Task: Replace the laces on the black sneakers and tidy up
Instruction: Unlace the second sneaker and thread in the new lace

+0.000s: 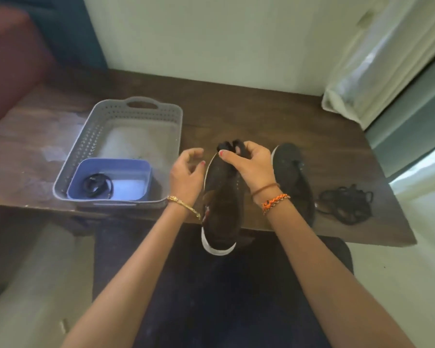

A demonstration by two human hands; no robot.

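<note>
A black sneaker (pixel 222 204) with a white sole lies lengthwise over the table's front edge, heel towards me. My right hand (pixel 251 167) is over its toe end, shut on a bunch of black lace (pixel 230 146). My left hand (pixel 186 175) hovers just left of the sneaker, fingers curled and apart, holding nothing. The second black sneaker (pixel 293 174) rests to the right, partly behind my right wrist. A loose pile of black laces (pixel 345 205) lies right of it. Another coiled black lace (pixel 97 188) sits in a blue tub (pixel 133 164).
A grey perforated basket (pixel 103 124) on the left of the wooden table (pixel 236 109) holds the blue tub. A red seat stands at far left. A pale curtain hangs at the right. My dark-clothed lap is below the table edge.
</note>
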